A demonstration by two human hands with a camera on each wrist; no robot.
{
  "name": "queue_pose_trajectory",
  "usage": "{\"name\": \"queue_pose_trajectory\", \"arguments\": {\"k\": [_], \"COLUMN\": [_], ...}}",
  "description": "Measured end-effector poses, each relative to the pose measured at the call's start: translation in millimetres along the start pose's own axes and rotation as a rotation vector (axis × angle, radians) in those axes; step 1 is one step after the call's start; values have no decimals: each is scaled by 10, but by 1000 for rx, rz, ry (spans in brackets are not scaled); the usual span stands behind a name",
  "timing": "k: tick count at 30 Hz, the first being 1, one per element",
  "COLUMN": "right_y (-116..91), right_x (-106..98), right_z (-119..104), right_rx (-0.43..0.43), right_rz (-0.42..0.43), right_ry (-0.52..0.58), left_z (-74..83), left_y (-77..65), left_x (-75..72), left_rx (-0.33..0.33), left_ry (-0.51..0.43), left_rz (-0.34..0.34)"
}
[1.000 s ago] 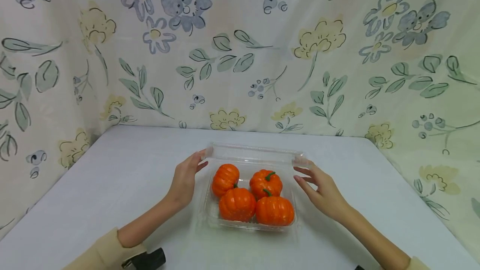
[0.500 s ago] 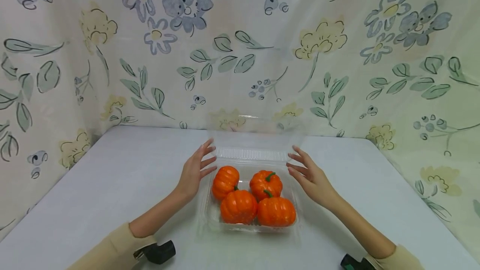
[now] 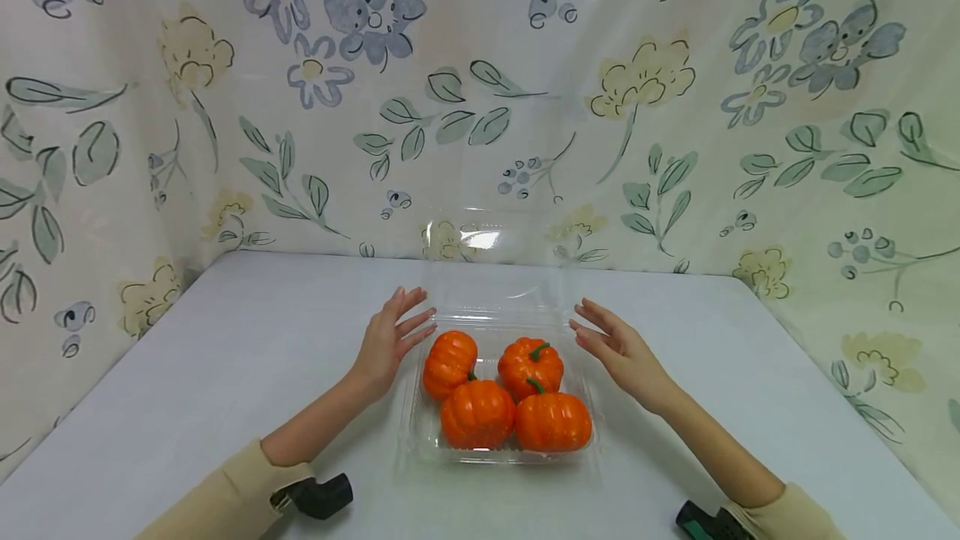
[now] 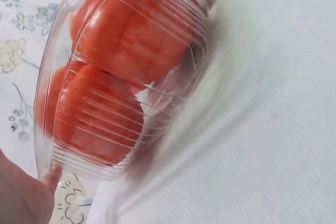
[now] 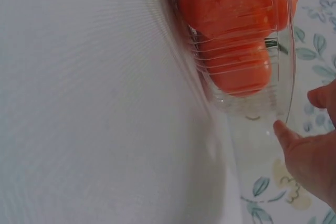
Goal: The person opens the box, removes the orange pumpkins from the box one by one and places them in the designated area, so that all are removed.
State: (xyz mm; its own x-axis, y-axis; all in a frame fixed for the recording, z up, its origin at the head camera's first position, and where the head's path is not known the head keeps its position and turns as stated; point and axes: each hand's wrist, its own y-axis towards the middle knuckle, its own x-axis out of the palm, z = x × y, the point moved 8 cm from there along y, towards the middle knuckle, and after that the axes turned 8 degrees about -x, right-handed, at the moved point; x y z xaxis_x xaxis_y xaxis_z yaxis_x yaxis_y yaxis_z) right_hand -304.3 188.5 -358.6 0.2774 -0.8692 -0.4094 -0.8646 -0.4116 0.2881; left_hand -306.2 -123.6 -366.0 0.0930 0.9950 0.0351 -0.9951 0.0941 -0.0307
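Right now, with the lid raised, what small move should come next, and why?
Perhaps ease the right grip inward over the back-right pumpkin: the clear lid stands open, leaving that pumpkin uncovered, and neither this nor the left grip seems to hold anything.

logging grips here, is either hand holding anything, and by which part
Nothing is held: the left hand and right hand are beside the box, neither gripping it.

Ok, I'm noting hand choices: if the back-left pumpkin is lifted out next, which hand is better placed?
Probably the left hand: it is beside the back-left pumpkin, while the right hand is on the opposite side of the clear container, with the back-right pumpkin between. Both look empty.
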Motion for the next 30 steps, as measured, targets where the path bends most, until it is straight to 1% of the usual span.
{"name": "queue_pose_trajectory", "arguments": {"k": [8, 14, 21, 30], "right_y": [-4, -3, -19, -17], "right_x": [17, 23, 22, 25], "right_z": [32, 62, 98, 99], "right_rx": [18, 33, 60, 72], "right_rz": [-29, -41, -44, -58], "right_ry": [52, 66, 83, 123], "left_z": [-66, -112, -158, -193], "left_y": [53, 70, 78, 85], "left_x": [-9, -10, -7, -23], "left_rx": [-53, -93, -115, -162], "left_ry": [-84, -85, -97, -157], "left_rz": [-38, -57, -87, -106]}}
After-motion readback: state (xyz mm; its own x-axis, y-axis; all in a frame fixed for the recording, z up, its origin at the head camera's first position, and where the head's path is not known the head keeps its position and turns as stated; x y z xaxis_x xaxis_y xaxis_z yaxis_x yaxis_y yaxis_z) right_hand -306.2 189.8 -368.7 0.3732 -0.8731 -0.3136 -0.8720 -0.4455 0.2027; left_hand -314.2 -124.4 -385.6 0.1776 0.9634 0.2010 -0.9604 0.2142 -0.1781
